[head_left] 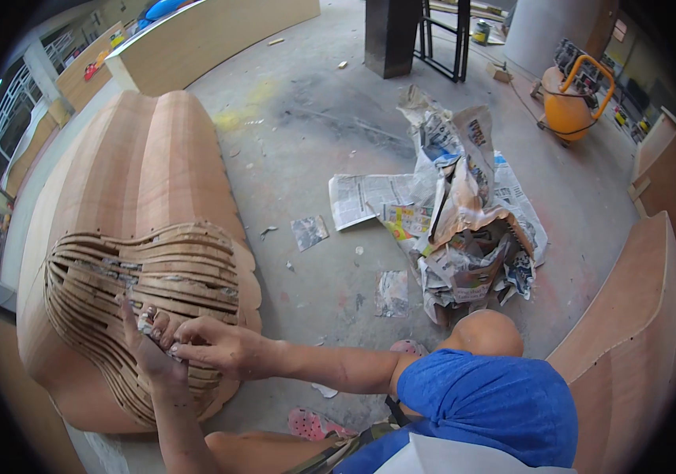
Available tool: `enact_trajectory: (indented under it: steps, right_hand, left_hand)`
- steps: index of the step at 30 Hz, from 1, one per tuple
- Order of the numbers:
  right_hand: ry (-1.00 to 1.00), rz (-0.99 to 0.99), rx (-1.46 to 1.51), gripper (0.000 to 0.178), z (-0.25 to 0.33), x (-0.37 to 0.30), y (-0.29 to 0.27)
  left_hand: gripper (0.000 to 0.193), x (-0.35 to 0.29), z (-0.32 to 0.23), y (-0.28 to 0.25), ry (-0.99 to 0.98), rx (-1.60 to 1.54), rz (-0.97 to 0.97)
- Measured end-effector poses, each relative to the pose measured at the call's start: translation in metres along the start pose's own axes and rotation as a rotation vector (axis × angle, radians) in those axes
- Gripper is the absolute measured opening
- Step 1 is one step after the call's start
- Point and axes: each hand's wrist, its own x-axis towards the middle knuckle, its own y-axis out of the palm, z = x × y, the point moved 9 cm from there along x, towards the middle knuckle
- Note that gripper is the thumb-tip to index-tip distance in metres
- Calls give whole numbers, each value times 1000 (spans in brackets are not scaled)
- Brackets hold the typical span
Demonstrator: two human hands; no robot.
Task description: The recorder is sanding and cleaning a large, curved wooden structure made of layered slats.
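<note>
On the left lies a large ribbed wooden form point(144, 158); curved, slatted strips point(188, 265) with narrow gaps cover its near end. Crumpled greyish paper scraps point(121, 272) sit in some of the gaps. Above these slats my left hand point(155, 355) has its fingers curled around a small crumpled paper scrap point(147, 319), with one digit sticking up. From the right, my right hand point(231, 347) meets it, thumb and finger pinched together at the left palm. Whatever lies between those right fingertips is too small to make out.
A heap of crumpled newspaper point(472, 229) lies on the concrete floor beside my knee. Flat paper pieces point(309, 232) are scattered nearby. A curved wooden panel point(622, 316) stands at the right. Farther back are an orange air compressor point(568, 103) and a dark post point(389, 39).
</note>
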Motion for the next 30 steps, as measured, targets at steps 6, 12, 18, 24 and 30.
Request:
enact_trajectory:
  steps: [6, 12, 18, 24, 30]
  right_hand:
    - [-205, -2, -102, 26, 17, -4, -6]
    - [117, 82, 108, 18, 1, 9, 1]
    - [447, 122, 58, 9, -16, 15, -12]
    - [230, -179, -128, 24, -6, 10, -24]
    - [558, -184, 251, 25, -27, -1, -2]
  left_hand:
    - [45, -27, 5, 8, 62, 136, -213]
    - [44, -30, -1, -7, 193, 542, 51]
    - [40, -34, 13, 8, 374, 914, 143]
    - [43, -20, 3, -8, 328, 709, -14]
    - [45, -22, -30, -22, 405, 309, -232]
